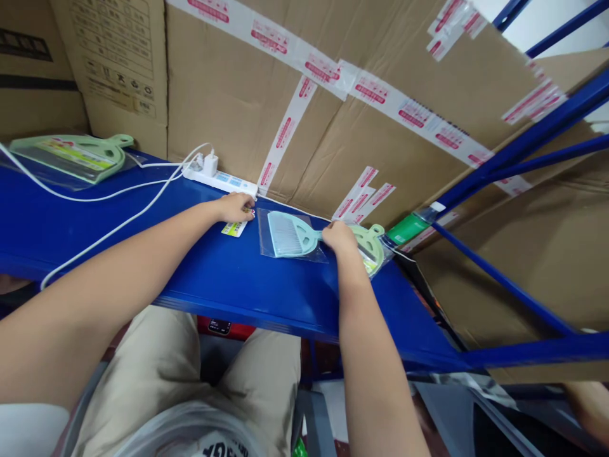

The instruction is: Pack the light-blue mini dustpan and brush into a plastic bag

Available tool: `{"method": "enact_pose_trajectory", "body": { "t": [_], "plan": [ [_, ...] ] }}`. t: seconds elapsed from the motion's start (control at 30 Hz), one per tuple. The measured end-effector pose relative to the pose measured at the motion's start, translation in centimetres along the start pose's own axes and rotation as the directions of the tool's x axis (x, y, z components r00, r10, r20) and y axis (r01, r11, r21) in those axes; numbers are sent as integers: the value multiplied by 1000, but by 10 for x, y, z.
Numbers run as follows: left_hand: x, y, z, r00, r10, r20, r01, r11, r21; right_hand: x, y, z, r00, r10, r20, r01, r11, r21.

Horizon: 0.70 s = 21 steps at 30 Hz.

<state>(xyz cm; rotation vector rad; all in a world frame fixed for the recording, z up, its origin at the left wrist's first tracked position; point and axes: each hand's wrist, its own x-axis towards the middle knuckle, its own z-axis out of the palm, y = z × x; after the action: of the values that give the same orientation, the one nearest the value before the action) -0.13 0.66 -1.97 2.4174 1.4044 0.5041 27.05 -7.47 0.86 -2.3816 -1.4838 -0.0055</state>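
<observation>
My left hand (235, 207) rests on the blue shelf (200, 273) with its fingers curled over a small yellow-green label card (234, 228). My right hand (339, 238) is closed on the handle of a light blue mini brush (287, 233) that lies in a clear plastic bag (264, 236). Just right of that hand lies a pale green dustpan (371, 244), partly hidden by the hand.
A white power strip (220, 179) with a charger and white cables (118, 222) runs along the shelf's back. Another green dustpan set in a bag (71, 155) lies at the far left. Taped cardboard boxes (333, 95) stand behind. Blue rack beams (514, 289) cross at the right.
</observation>
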Motion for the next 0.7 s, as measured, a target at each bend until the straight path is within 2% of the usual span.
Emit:
{"method": "enact_pose_trajectory", "body": {
  "t": [0.13, 0.3, 0.47, 0.7],
  "plan": [
    [-1, -1, -2, 999, 40, 32, -39, 998, -50, -5, -4, -4, 999, -7, -49, 3, 996, -85],
    [-3, -1, -4, 998, 50, 36, -47, 995, -90, -14, -15, -5, 989, -67, -130, 62, 997, -37],
    [-2, -7, -3, 998, 59, 37, -53, 989, -137, -19, -22, -1, 984, -145, -101, 145, 989, -9],
    [1, -13, 1, 996, 90, 22, -84, 979, -188, -17, -23, 2, 981, -173, -92, 174, 985, 9]
  ]
}}
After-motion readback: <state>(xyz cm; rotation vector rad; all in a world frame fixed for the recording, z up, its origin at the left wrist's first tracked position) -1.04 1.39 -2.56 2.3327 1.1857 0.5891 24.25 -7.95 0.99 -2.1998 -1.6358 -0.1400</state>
